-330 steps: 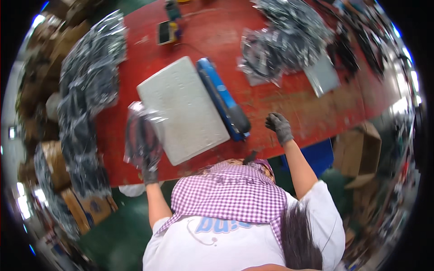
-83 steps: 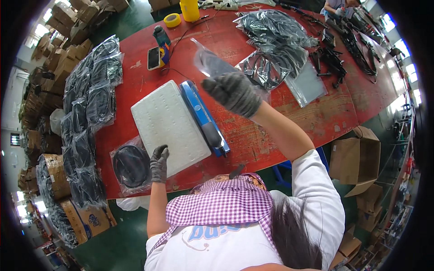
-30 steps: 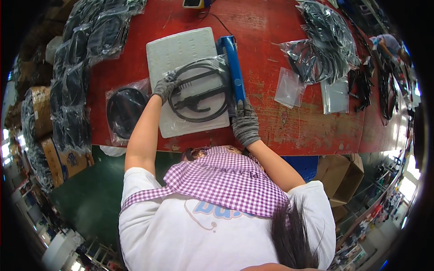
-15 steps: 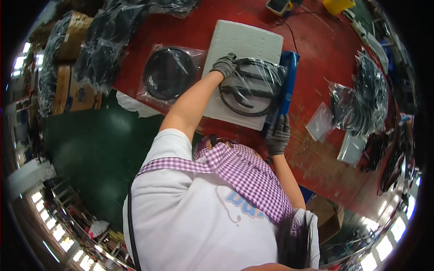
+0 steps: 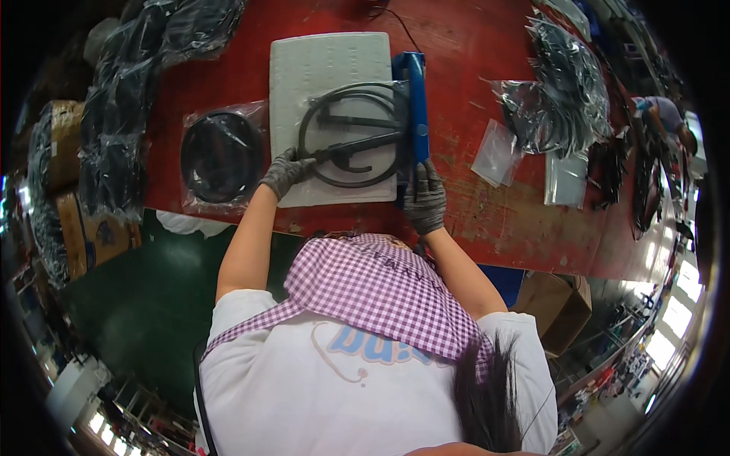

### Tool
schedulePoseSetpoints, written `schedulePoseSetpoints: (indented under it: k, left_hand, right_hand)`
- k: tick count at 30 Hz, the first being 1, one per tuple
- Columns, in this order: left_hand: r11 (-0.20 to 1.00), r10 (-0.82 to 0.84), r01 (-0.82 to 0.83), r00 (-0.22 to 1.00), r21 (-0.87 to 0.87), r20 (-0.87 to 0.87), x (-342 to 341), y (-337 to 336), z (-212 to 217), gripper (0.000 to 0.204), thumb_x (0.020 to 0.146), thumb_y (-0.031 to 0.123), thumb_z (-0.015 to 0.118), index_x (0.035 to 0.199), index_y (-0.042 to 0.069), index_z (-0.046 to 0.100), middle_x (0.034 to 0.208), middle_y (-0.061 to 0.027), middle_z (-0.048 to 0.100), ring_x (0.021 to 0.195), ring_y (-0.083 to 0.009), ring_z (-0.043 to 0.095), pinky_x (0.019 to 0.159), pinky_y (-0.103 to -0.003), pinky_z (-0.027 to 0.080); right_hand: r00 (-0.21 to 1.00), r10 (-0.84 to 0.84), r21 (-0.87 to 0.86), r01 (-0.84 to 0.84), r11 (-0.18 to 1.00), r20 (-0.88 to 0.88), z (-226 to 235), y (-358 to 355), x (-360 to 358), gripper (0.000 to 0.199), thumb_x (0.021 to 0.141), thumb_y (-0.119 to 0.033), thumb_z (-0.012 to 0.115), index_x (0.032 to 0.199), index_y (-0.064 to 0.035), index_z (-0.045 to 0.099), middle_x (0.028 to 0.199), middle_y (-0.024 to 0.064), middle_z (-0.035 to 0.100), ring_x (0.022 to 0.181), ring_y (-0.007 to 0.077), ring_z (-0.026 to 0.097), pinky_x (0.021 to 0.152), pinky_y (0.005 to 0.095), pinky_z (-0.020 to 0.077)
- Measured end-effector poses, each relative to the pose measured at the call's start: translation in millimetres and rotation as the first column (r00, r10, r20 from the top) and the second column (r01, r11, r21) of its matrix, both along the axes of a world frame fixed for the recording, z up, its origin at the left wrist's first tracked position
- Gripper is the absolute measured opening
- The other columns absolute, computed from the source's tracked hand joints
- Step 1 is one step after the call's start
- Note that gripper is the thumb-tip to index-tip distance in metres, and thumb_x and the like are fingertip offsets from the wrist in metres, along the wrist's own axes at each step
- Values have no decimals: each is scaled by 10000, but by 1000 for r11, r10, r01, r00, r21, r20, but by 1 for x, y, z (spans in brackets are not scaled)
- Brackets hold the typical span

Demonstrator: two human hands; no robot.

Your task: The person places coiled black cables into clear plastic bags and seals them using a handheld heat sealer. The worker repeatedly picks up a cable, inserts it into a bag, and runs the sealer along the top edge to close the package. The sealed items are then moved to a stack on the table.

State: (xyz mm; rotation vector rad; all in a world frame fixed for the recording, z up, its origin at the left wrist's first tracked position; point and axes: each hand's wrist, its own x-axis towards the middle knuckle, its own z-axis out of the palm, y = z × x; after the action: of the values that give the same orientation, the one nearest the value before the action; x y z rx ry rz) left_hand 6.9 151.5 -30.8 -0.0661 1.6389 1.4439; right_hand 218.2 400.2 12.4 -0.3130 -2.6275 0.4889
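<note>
One clear bag (image 5: 357, 133) holds looped black tubing (image 5: 357, 184).

The tabletop (image 5: 468, 49) is red, worn brown at the near right. The foam slab (image 5: 327, 64) is white, the long sealer (image 5: 417, 106) on its right blue, the bagged coil (image 5: 357, 147) black under clear plastic. Left glove (image 5: 287, 173) and right glove (image 5: 424, 199) are streaky grey, the apron (image 5: 372, 289) purple-and-white gingham, the floor (image 5: 167, 304) dark green.

One blue device (image 5: 417, 106); one pale slab (image 5: 327, 64); one table (image 5: 479, 61)
</note>
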Motion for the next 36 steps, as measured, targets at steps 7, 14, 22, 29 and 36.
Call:
schedulePoseSetpoints:
  k: [7,14,22,29,36]
  left_hand:
    - [990,118,-107,986,-94,120,9,16,44,270,781,93,539,1043,68,482,828,-37,559,686,-119,528,563,-215,435]
    - [995,-90,90,996,35,19,4,12,18,268,793,211,556,1036,99,535,700,-9,561,521,-97,474,452,-238,380]
    - [943,-334,177,468,-283,-818,2,-63,73,307,754,76,533,1060,82,518,986,-90,574,892,-217,552,747,-326,450]
    - [513,826,-829,547,222,135,-16,-174,23,345,753,182,573,1057,30,512,1071,-75,530,992,-230,488,855,-367,403]
    - [672,581,-663,748,-331,-319,-38,-203,-37,450,691,90,608,1111,49,454,1036,-72,531,866,-180,511,800,-304,417]
  right_hand:
    - [999,-33,-23,34,999,19,11,-3,2,483,681,-85,511,1144,-15,391,1151,220,405,955,381,471,788,438,411]
    - [981,-102,-194,134,972,166,67,-1,-5,467,704,-164,567,1130,-26,433,1126,190,454,998,333,473,856,379,385]
    - [910,-349,-964,259,63,222,48,126,41,335,761,-208,582,1035,-31,506,825,59,553,719,141,546,633,261,481]
    - [575,-580,-817,394,-421,576,-27,248,126,210,801,-263,519,817,-54,508,680,55,524,551,160,527,484,279,487]
    - [535,-680,-865,275,-420,501,-62,398,125,255,795,-339,520,704,-103,489,580,55,493,459,170,493,416,286,459]
